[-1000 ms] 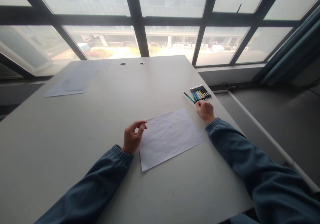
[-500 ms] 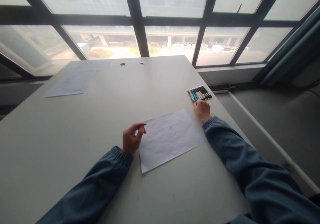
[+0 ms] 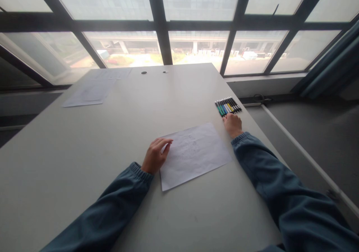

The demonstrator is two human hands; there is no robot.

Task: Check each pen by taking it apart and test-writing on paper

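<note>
My left hand [image 3: 157, 155] rests over the left edge of a white sheet of paper [image 3: 207, 162] that bears a faint line drawing. Its fingers are stretched forward, with the thumb a little apart and nothing between them. At the right side of the table, my right hand [image 3: 233, 125] is curled closed at the near end of a row of pens. Its fingertips meet the lower end of the leftmost green pen [image 3: 219, 109]; the grip itself is partly hidden. Blue, white, yellow and black pens [image 3: 230, 104] lie side by side in that row.
More paper sheets [image 3: 89, 91] lie at the far left of the white table [image 3: 168, 106]. Two small round cable holes, one of them a larger grommet [image 3: 144, 72], are near the far edge. Windows stand behind; a blue curtain [image 3: 322, 64] hangs at right.
The leftmost green pen now lies closer against the others in the row. My left fingers have straightened from a loose pinch. The whole view has shifted slightly.
</note>
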